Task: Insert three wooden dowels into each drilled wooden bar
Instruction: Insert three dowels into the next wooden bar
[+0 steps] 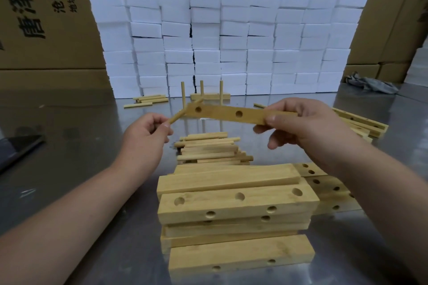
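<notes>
My right hand (305, 122) grips one end of a drilled wooden bar (231, 114) and holds it level in the air, holes facing me. My left hand (148, 133) pinches a thin wooden dowel (183, 113) whose far tip touches the bar's left end, near its left hole. Loose dowels (210, 149) lie heaped on the metal table below the hands. In front of them stands a stack of drilled bars (234, 206). At the back a finished bar (212, 96) lies flat with three dowels standing upright in it.
More drilled bars (361, 122) lie at the right. A few dowels (150, 99) rest at the back left. A wall of white foam blocks (227, 41) and cardboard boxes (46, 18) close the far side. A grey rag (370, 84) lies at the back right, a dark flat object (18, 146) at the left.
</notes>
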A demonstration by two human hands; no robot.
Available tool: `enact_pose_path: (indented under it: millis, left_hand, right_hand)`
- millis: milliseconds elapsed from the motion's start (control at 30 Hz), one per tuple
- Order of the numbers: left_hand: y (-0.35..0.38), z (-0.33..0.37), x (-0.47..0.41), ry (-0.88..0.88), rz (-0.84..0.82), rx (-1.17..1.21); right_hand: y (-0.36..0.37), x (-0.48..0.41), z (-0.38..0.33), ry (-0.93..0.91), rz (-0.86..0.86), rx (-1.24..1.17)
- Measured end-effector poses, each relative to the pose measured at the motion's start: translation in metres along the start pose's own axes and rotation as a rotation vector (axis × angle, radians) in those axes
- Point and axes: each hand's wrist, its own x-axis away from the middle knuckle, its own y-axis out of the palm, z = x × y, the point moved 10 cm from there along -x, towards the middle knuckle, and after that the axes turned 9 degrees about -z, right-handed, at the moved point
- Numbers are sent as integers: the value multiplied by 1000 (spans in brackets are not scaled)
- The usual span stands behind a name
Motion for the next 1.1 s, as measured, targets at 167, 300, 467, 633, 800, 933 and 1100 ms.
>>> enact_pose_path:
  millis: [167, 300, 467, 633, 800, 933, 1100]
  left_hand:
    - [0, 10, 1, 68, -32, 6]
    - [9, 15, 3, 93, -101, -54]
    - [14, 21, 6, 131, -158, -112]
    - [15, 24, 8, 140, -160, -156]
    - [17, 29, 11, 153, -176, -147]
    - [16, 34, 13, 163, -160, -114]
    - [17, 45, 16, 196, -162, -115]
  right_hand:
    - [-21, 0, 15, 78, 223, -105]
    - [-22, -2, 25, 125, 250, -128]
    - [-14, -4, 23, 75, 215, -175]
    - [-10, -4, 23, 76, 210, -267]
    - [-5, -1, 17, 100, 152, -275]
    - [1, 1, 14, 149, 93, -180]
    - [2, 2, 9, 128, 64, -113]
